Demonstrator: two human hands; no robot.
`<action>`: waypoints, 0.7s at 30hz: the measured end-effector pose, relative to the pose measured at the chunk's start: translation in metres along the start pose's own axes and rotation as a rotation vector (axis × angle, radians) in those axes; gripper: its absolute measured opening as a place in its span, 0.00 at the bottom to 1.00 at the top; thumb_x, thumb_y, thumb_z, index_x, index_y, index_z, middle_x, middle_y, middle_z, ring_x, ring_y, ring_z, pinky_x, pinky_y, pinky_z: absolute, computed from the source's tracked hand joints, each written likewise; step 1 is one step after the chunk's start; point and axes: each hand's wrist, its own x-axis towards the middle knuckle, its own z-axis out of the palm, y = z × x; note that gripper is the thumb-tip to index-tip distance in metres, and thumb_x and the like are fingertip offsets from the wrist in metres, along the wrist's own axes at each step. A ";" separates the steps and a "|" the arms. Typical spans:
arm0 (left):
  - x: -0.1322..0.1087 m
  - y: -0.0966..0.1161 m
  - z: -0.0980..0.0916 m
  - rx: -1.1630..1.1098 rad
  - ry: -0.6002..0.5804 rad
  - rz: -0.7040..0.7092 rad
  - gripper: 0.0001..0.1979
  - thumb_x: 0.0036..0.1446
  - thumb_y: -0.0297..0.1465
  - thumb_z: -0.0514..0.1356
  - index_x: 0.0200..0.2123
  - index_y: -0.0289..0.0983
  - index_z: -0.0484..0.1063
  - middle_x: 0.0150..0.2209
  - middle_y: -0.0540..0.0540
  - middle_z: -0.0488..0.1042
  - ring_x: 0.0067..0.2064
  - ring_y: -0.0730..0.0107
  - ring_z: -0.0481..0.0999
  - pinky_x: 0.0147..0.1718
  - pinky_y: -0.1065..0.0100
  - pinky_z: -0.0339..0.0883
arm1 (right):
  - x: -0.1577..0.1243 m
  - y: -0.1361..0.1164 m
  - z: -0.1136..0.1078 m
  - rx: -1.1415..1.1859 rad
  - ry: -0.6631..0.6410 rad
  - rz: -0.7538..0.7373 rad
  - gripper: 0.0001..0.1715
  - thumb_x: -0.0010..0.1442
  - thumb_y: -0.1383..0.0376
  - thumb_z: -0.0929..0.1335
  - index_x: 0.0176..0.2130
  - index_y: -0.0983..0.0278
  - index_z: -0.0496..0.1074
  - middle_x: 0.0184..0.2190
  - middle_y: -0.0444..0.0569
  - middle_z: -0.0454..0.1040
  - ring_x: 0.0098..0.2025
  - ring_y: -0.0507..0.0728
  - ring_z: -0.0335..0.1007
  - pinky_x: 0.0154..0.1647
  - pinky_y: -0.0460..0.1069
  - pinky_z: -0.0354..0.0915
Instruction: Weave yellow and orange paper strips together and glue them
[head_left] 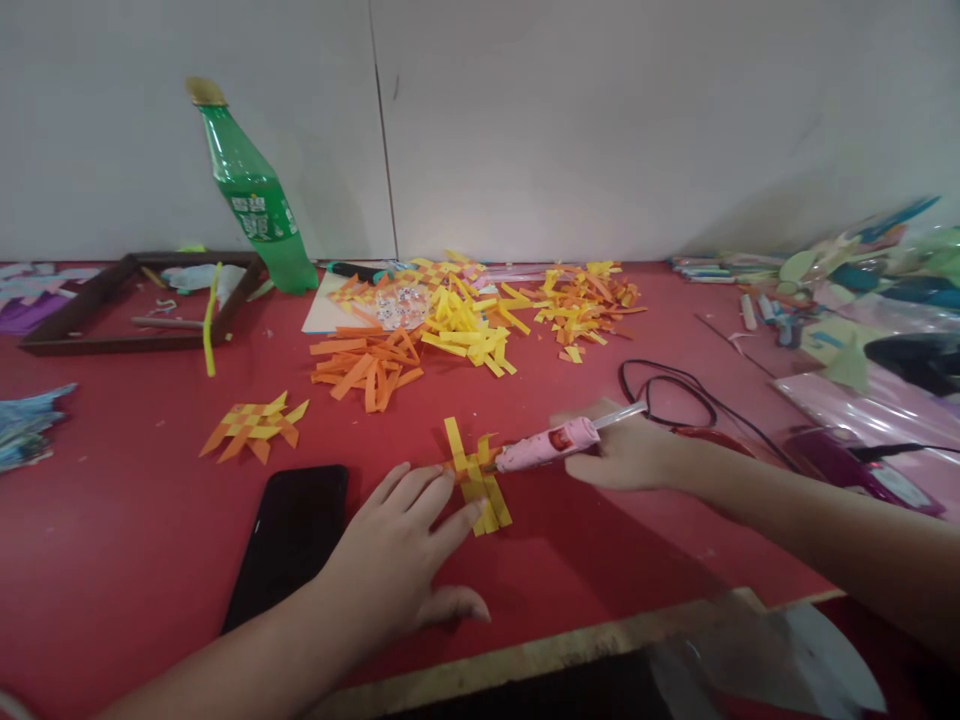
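Note:
My right hand [622, 448] grips a small pink glue gun [551, 445]. A translucent glue stick [622, 415] juts out of its rear end. The nozzle touches or hovers just over a piece of yellow and orange paper strips [486, 495] that cross one another on the red table; I cannot tell which. My left hand [409, 545] lies with its fingers spread, and its fingertips rest at the left edge of that piece. Beside the left wrist is a black phone [289, 530]. A woven orange and yellow paper piece [255, 428] sits farther left.
Behind the hands lie orange strips [367, 365], yellow strips [469, 325] and a heap of small woven pieces [592, 300]. A green bottle [262, 205] and a brown frame [120, 345] stand at the back left. A black cord [675, 375] loops at the right.

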 end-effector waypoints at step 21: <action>0.000 0.000 0.001 0.023 0.020 0.016 0.39 0.50 0.61 0.54 0.56 0.40 0.71 0.50 0.34 0.73 0.51 0.44 0.72 0.50 0.42 0.66 | 0.009 -0.009 -0.017 0.186 -0.155 -0.068 0.32 0.50 0.77 0.61 0.46 0.52 0.78 0.40 0.36 0.81 0.45 0.54 0.77 0.49 0.46 0.69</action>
